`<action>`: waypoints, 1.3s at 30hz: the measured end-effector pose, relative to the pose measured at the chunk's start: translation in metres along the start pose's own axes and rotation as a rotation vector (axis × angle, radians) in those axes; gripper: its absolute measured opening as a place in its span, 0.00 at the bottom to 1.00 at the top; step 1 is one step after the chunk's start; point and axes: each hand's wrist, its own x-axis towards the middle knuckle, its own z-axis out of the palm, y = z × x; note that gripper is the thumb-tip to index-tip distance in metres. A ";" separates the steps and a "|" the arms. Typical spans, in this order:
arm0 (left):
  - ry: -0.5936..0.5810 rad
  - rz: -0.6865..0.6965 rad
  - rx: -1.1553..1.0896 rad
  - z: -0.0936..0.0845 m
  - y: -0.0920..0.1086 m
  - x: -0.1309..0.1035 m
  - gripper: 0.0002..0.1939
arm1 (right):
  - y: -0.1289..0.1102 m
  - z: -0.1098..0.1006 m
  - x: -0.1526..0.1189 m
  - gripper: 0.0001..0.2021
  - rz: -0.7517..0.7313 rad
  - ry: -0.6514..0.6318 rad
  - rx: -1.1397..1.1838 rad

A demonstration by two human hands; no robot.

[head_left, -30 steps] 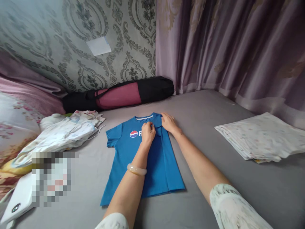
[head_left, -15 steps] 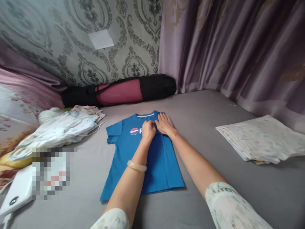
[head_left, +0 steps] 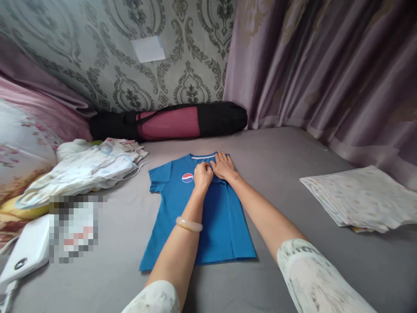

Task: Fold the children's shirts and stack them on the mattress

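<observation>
A blue T-shirt [head_left: 176,230] with a round red, white and blue logo lies on the bed, its collar at the far end. Its right side is folded inward, leaving a long straight edge down the body. My left hand [head_left: 203,174], below a pale bangle, is closed in a pinch on the cloth at the chest, just right of the logo; the pinched part is hidden behind the fingers. Flat on the right shoulder of the shirt rests my right hand [head_left: 223,166], its fingers stretched out toward the collar.
A black and dark pink long bag [head_left: 166,124] lies along the wall. Rumpled light clothes [head_left: 84,171] and a white power bank [head_left: 28,248] with a cable are at left, near a blurred-out object [head_left: 74,230]. Folded pale cloth [head_left: 361,195] lies at right, below purple curtains [head_left: 293,65].
The view has shifted slightly, so the scene sits a little further right. My left hand has moved slightly left over the print, hiding the letter beside the logo. The right hand still presses the shoulder.
</observation>
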 end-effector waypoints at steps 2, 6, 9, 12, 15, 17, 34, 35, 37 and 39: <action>0.006 -0.006 -0.012 -0.001 -0.001 0.001 0.16 | 0.000 0.002 0.000 0.32 0.005 0.002 -0.012; 0.018 -0.044 -0.049 -0.007 -0.004 0.002 0.17 | 0.001 0.000 -0.001 0.32 -0.003 0.026 -0.021; 0.044 -0.086 -0.087 -0.014 -0.004 0.003 0.17 | 0.002 -0.005 -0.002 0.31 -0.005 0.010 -0.009; 0.084 -0.123 -0.121 -0.019 -0.005 0.004 0.17 | 0.001 -0.007 -0.004 0.31 0.013 0.024 -0.007; 0.105 -0.140 -0.142 -0.020 -0.005 0.005 0.16 | -0.003 -0.005 -0.010 0.32 0.040 0.021 -0.037; 0.108 -0.135 -0.152 -0.019 -0.006 0.005 0.16 | -0.006 -0.001 -0.013 0.33 0.056 0.023 -0.056; 0.146 -0.103 -0.076 -0.010 -0.016 0.002 0.17 | -0.023 -0.001 -0.051 0.31 -0.014 0.072 -0.023; 0.153 -0.102 -0.075 -0.009 -0.017 0.002 0.17 | -0.025 0.001 -0.053 0.31 -0.005 0.051 -0.018; 0.161 -0.098 -0.071 -0.008 -0.018 0.001 0.17 | -0.028 0.004 -0.054 0.31 0.017 0.021 -0.007; 0.169 -0.091 -0.062 -0.007 -0.018 0.000 0.17 | -0.030 0.005 -0.051 0.31 0.032 0.008 0.007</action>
